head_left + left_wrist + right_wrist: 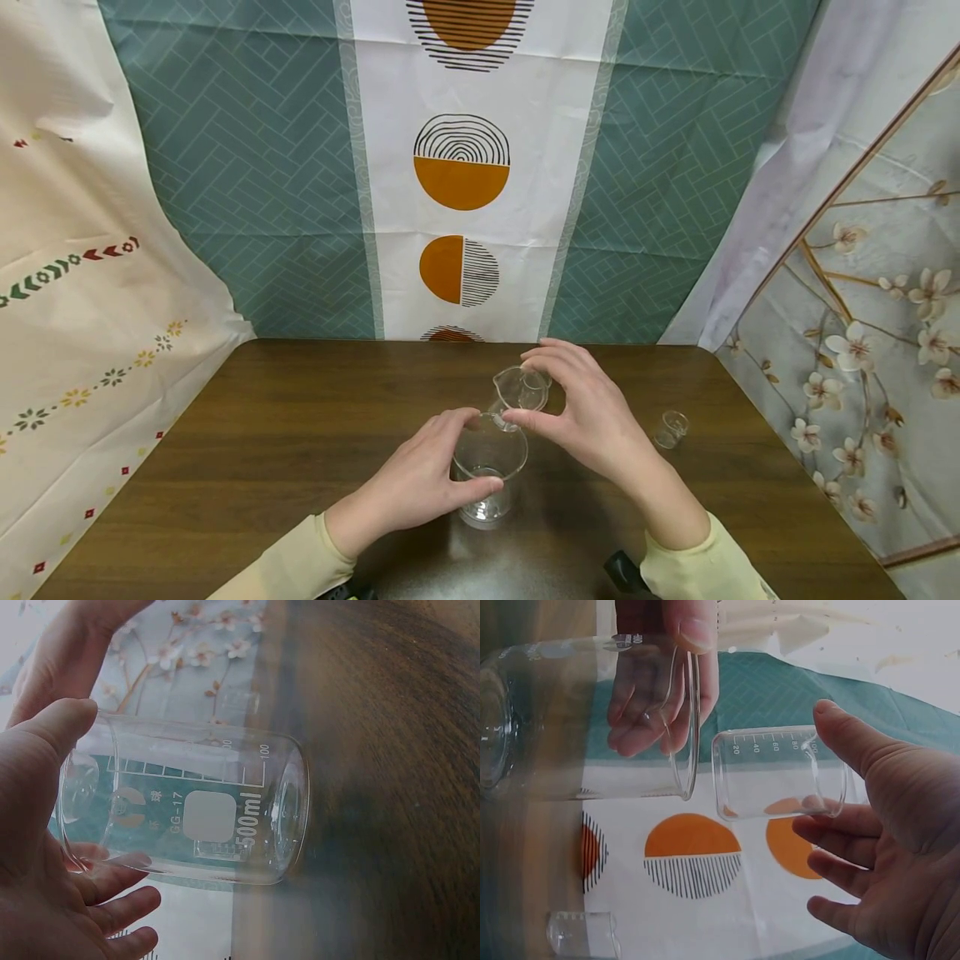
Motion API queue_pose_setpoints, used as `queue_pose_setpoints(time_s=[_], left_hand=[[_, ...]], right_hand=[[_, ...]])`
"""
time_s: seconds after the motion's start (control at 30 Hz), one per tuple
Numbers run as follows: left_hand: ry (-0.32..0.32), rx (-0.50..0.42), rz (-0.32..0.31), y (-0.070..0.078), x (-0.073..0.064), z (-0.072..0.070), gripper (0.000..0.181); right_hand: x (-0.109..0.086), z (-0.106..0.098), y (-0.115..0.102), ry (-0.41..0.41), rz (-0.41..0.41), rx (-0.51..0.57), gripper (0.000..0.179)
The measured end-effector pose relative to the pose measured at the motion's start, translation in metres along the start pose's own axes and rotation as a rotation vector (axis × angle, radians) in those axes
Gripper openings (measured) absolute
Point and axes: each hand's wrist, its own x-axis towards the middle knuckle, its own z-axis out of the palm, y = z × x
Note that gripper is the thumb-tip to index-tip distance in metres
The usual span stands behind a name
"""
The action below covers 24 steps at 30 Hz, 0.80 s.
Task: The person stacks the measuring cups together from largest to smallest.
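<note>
Left hand point(423, 479) clamped round the upper part of the big beaker point(491, 458), upright on table point(330, 417). Right hand point(592, 408) pinches small beaker point(761, 780) just above its rim. Third beaker point(671, 429) off right.

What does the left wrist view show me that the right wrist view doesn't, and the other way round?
Left wrist only: the readable 500ml print on the large beaker, and the flowered cloth.
Right wrist only: the readable scale on the smaller beaker in the right hand, and the orange shapes.
Both: the large beaker, both hands and the teal cloth.
</note>
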Motion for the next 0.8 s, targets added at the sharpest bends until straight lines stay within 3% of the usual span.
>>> queue_pose_setpoints(time_s=[0.8], left_hand=[[0.008, -0.012, 0.01, 0.0, 0.0007, 0.0006, 0.085]], right_hand=[[-0.0041, 0.0063, -0.0064, -0.066, -0.091, 0.011, 0.06]])
